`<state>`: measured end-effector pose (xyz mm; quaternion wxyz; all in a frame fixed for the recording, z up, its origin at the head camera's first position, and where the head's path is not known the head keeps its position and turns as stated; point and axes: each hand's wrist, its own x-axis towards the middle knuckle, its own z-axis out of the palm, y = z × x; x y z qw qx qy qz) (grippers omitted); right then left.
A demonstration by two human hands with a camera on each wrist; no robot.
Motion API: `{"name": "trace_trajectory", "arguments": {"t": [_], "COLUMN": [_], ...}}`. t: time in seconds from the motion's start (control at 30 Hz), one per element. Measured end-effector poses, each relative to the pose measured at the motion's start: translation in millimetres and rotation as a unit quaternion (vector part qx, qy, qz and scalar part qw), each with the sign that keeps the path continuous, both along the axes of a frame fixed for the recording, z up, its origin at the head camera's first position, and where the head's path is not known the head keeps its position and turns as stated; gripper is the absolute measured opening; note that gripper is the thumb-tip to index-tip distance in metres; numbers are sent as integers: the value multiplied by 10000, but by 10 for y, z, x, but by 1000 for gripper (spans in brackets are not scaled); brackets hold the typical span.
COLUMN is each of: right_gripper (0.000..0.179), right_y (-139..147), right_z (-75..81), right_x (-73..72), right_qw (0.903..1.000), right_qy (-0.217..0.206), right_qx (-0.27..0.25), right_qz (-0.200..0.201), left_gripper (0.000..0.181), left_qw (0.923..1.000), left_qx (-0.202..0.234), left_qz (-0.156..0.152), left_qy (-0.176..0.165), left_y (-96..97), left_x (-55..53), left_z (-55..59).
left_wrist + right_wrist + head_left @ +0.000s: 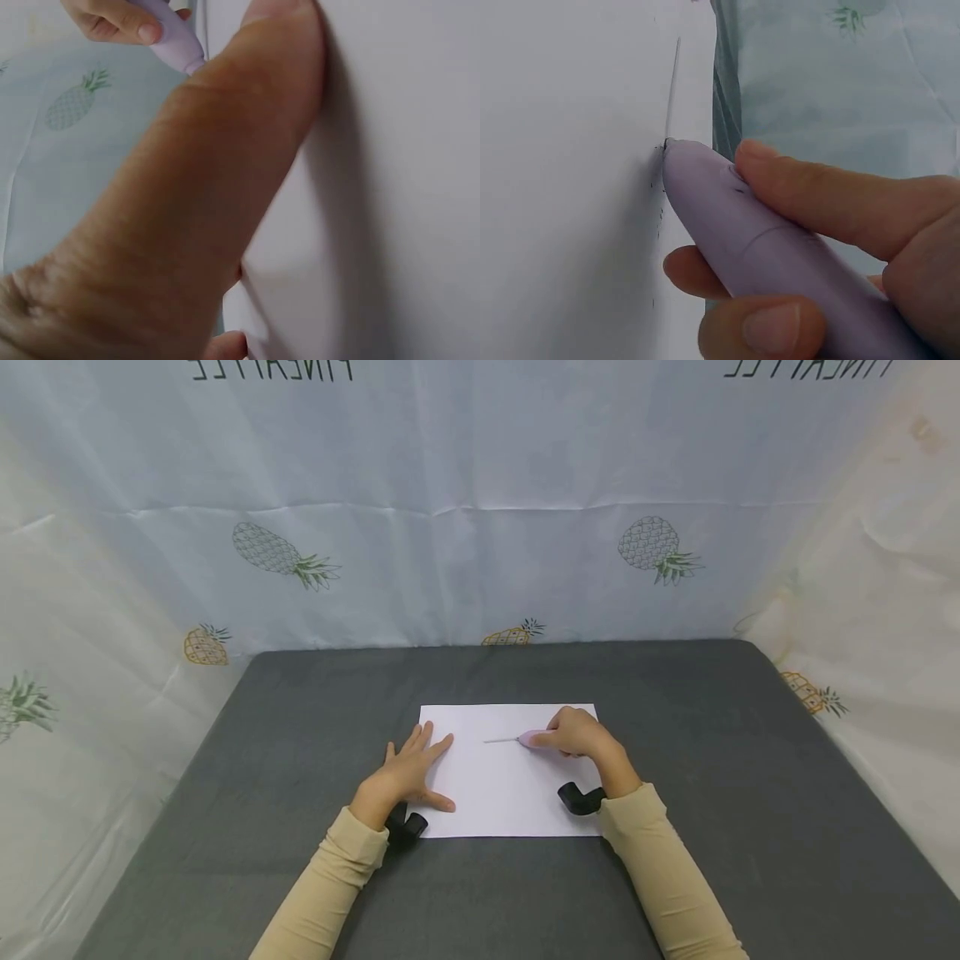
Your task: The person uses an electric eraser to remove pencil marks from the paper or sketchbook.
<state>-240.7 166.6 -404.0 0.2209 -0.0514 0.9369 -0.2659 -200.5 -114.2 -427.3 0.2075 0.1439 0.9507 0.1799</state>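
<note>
A white sheet of paper [495, 797] lies on the dark grey table. My left hand [405, 774] rests on its left side, fingers spread and thumb out straight. In my right hand [579, 732] I grip a lilac electric eraser [742, 225], tip down on the paper and body tilted. The index finger lies along its body in the right wrist view. From the tip a thin dark line [673, 90] runs on across the sheet, and small dark crumbs [660, 214] lie along the tip's other side. The left thumb [202, 165] fills much of the left wrist view.
Black wrist devices [579, 799] sit at both wrists, below the beige sleeves [318, 881]. The grey tabletop [337, 693] surrounds the paper. Behind it hangs a white curtain [465, 568] printed with pineapples.
</note>
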Motion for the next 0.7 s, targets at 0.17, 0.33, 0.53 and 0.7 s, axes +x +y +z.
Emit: {"name": "trace_trajectory", "arguments": {"t": [0.17, 0.33, 0.53, 0.7], "right_gripper": [47, 43, 44, 41], "right_y": [-23, -26, -31, -27], "right_z": [-1, 5, 3, -3], "right_x": [9, 15, 9, 1], "right_qw": [9995, 9999, 9994, 9999], "right_qy": [94, 14, 160, -6], "right_qx": [180, 130, 214, 98], "right_qz": [-238, -77, -206, -97], "left_gripper": [110, 111, 111, 111], "left_qw": [10000, 10000, 10000, 10000], "left_qx": [33, 22, 30, -28], "left_qz": [5, -20, 15, 10], "left_qy": [16, 44, 21, 20], "left_y": [-6, -3, -4, 0], "left_x": [-1, 2, -2, -3], "left_z": [7, 9, 7, 0]}}
